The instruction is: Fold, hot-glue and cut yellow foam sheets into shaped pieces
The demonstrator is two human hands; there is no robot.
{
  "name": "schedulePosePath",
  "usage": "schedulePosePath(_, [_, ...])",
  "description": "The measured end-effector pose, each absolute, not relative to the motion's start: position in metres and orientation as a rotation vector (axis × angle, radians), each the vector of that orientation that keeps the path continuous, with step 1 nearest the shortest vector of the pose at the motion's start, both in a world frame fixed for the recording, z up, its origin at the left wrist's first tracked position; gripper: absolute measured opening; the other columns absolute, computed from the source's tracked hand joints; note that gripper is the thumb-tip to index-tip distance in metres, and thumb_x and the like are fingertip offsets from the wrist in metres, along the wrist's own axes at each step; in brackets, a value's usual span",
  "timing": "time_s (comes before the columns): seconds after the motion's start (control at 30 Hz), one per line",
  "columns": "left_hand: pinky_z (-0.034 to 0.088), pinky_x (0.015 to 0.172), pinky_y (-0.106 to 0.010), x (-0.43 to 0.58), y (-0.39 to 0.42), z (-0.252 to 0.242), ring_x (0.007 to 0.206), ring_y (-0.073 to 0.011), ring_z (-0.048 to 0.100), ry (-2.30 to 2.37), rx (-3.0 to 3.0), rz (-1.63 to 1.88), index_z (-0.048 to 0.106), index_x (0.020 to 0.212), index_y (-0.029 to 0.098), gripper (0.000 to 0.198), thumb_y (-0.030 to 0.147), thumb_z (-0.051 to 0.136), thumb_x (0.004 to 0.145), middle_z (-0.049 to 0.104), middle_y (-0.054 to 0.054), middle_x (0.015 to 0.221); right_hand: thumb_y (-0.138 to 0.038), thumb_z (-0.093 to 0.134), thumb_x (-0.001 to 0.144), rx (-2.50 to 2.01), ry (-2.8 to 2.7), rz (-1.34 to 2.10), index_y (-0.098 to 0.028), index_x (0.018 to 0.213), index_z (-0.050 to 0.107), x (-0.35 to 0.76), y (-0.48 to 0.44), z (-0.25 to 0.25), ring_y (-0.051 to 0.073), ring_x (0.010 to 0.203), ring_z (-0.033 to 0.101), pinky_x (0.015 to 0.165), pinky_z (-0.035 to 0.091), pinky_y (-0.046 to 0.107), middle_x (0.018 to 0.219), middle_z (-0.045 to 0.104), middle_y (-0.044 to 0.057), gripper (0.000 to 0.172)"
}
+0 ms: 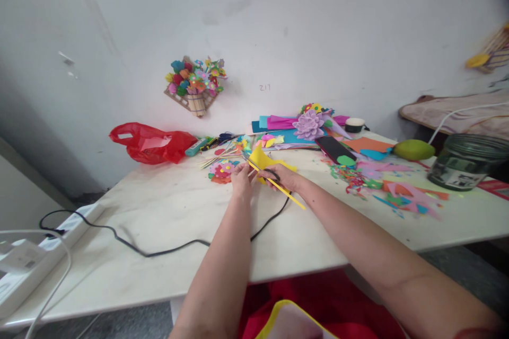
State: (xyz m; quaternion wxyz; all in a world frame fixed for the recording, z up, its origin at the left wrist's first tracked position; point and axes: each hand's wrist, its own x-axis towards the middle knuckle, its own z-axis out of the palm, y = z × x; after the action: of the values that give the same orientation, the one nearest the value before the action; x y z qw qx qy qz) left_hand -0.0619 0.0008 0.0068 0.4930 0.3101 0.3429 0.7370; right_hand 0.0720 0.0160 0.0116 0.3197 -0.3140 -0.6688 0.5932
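Note:
My right hand (280, 176) is closed around black-handled scissors (273, 174), whose blades point up and to the left. Against the blades is a yellow craft sheet (259, 158), bent upward behind my hands. A narrow yellow strip (293, 200) slants from the scissors down to the right, over my right hand. Close beside the blades, my left hand (240, 177) has its fingers pinched on the yellow sheet; its fingertips are partly hidden. Just behind my left hand lies a cluster of craft flowers (222, 169), pink, red and purple.
A red plastic bag (155, 144) sits at the back left. Colourful scraps (401, 198), a phone (334, 149) and a glass jar (463, 161) are on the right. A black cable (159, 253) crosses the table from a white power strip (75, 228), passing under my left forearm.

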Motion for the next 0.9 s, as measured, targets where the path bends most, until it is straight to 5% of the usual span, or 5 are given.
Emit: schedulePosePath(0.9, [0.046,0.062,-0.024,-0.064,0.0041,0.0057,0.055,-0.0083,0.056,0.786,0.694,1.766,0.051,0.061,0.015,0.012,0.019,0.062,0.062,0.054,0.003,0.056,-0.043,0.062,0.068,-0.896,-1.766,1.527,-0.015,0.064,0.049,0.0708,0.0106,0.0189,0.005,0.032,0.04,0.029,0.025,0.015,0.044,0.047,-0.005,0.031])
